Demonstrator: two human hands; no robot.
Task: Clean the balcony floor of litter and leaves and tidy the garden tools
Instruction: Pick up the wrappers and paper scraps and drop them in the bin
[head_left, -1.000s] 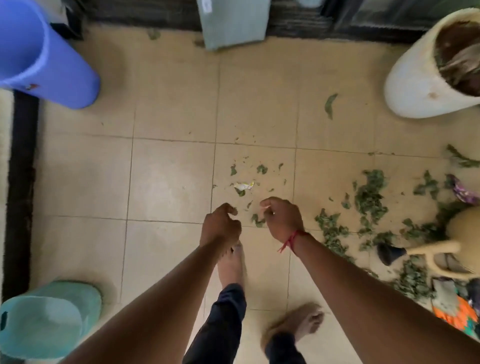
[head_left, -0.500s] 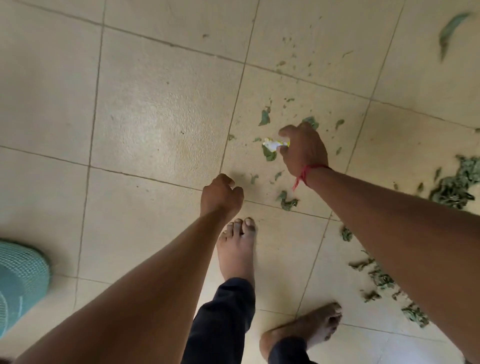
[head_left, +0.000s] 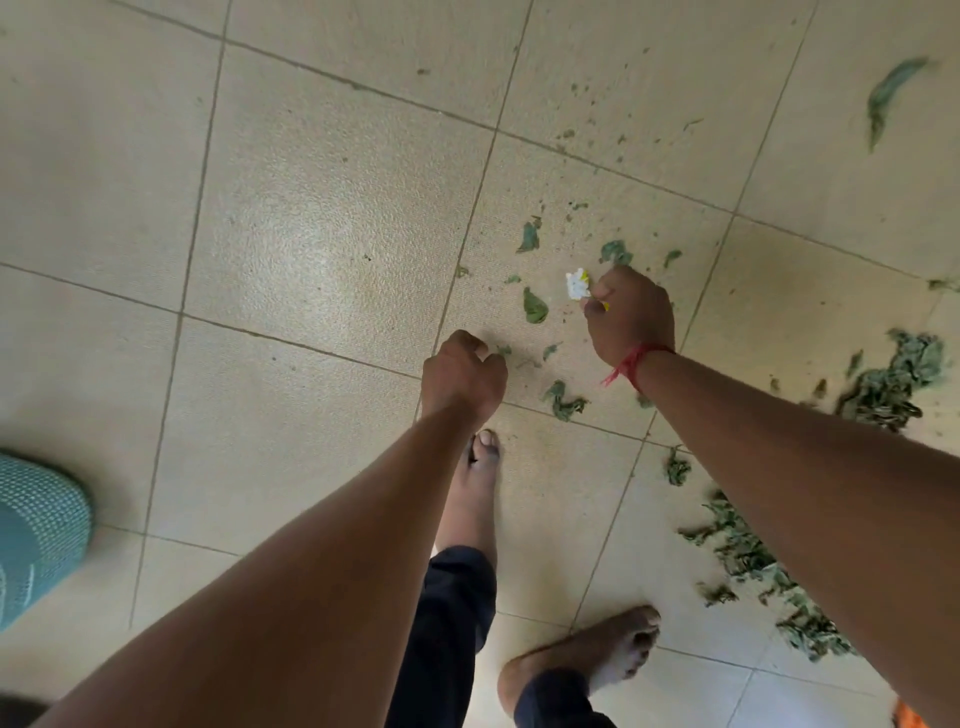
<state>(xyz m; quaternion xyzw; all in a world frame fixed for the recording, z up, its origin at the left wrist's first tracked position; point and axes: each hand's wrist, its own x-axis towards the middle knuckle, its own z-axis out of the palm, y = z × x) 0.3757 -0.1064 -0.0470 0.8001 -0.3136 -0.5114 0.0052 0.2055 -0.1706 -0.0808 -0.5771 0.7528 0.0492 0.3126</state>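
In the head view, the right hand reaches down over the tiled balcony floor. Its fingers are pinched together on a small white and yellow scrap of litter, which sticks out above the fingertips. A red thread is tied round that wrist.

The left hand hangs lower and to the left of the right fingers, well apart from the scrap. Its fingers are curled in, and nothing shows in them.

A single green leaf lies on the floor just left of the right fingers. A crumpled leaf lies below them, between the two hands. Smaller bits are scattered above and around the fingers. Far to the right of them lies a thick heap of leaves. More leaves trail down along the right forearm.

Two bare feet stand below the hands. A teal woven basket shows at the left edge, far from both hands.
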